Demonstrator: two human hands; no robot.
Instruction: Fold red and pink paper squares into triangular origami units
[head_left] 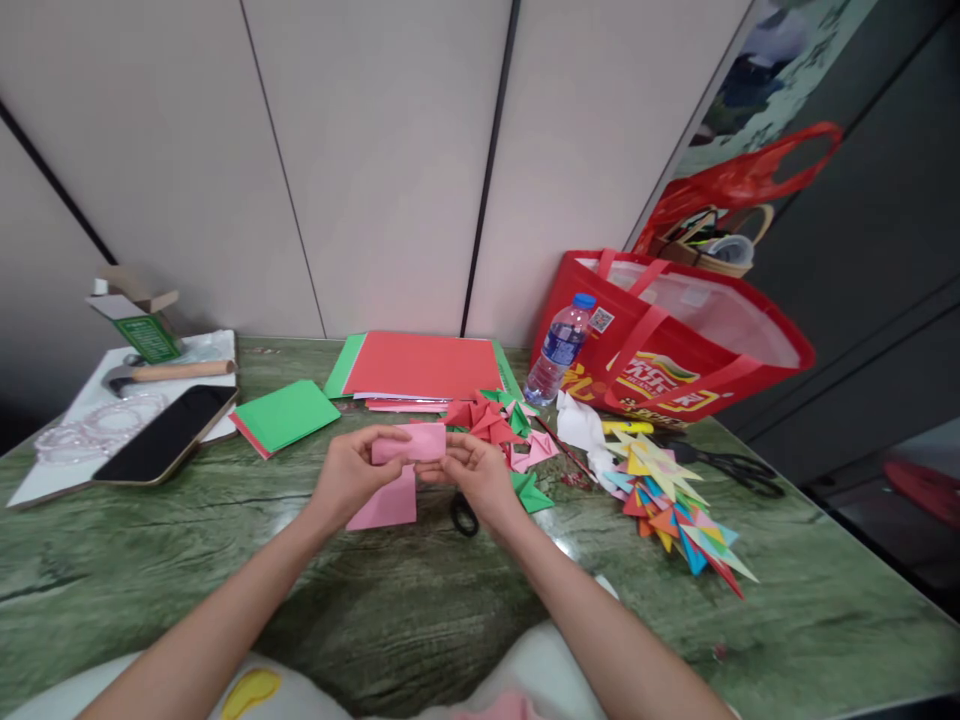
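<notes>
Both hands hold a pink paper rectangle [420, 442] up above the table, one at each end. My left hand [351, 472] pinches its left end, thumb in front. At the right end, my right hand [480, 475] grips the edge between thumb and fingers. Beneath my left hand, another pink paper sheet [394, 503] lies flat on the table. A black ring-shaped object [464, 514] sits just under my right hand, partly hidden by it. Folded red paper pieces [484, 418] and a green folded piece [531, 492] lie to the right of my right hand.
Red and green sheets [427, 365] are stacked at the back, with a green paper stack [289, 415] left. A phone [166, 435] and hammer [172, 371] lie far left. Rightward stand a water bottle [559, 350] and red bag [675, 330], with colourful folded paper [679, 510] and black scissors [735, 465] in front.
</notes>
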